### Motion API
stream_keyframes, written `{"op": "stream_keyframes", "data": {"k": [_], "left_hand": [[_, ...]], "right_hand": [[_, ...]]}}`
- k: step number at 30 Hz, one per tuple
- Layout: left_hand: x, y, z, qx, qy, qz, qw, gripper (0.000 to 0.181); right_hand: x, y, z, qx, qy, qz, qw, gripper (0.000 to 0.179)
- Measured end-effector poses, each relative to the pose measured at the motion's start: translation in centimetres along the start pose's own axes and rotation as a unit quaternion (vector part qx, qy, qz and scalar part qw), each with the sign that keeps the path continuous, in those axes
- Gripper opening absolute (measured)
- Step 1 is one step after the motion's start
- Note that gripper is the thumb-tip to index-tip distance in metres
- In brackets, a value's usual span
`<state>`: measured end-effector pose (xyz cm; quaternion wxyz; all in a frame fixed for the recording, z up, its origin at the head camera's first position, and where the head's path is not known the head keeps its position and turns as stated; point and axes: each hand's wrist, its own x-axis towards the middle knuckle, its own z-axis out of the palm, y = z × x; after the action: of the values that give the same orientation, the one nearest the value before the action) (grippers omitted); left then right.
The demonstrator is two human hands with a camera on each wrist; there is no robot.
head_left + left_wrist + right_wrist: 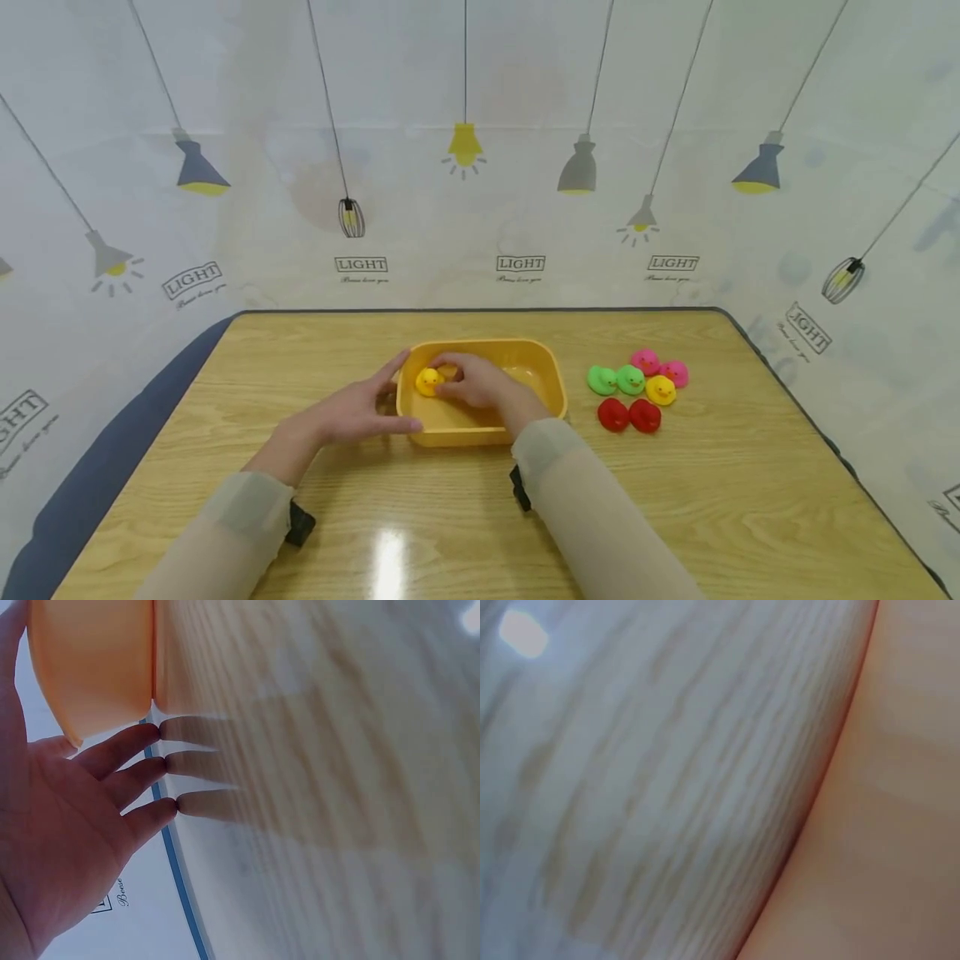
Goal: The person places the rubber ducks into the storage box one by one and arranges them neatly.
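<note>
Pinching with the right grip [477,382] a yellow toy duck [429,382] inside the left end of a rounded-rectangular yellow-orange plastic tray [480,437]. Touching the tray's left end with the left grip [362,412], outspread. Showing, farther right on a wood-grain worktop [750,467], seven green, pink, yellow and red toys [632,381].

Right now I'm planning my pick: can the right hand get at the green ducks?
Probably yes: once the right hand leaves the yellow duck in the tray, only the tray's rim lies between; nothing covers the green ducks.
</note>
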<state>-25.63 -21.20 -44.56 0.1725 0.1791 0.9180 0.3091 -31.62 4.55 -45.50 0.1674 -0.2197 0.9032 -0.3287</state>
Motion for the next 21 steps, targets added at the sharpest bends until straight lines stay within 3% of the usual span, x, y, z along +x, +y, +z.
{"op": "stream_keyframes", "data": {"k": [21], "left_hand": [[0.35, 0.35, -0.27, -0.003, -0.007, -0.011, 0.9999, 0.122]], "right_hand": [[-0.23, 0.02, -0.06, -0.003, 0.002, 0.004, 1.0, 0.034]]}}
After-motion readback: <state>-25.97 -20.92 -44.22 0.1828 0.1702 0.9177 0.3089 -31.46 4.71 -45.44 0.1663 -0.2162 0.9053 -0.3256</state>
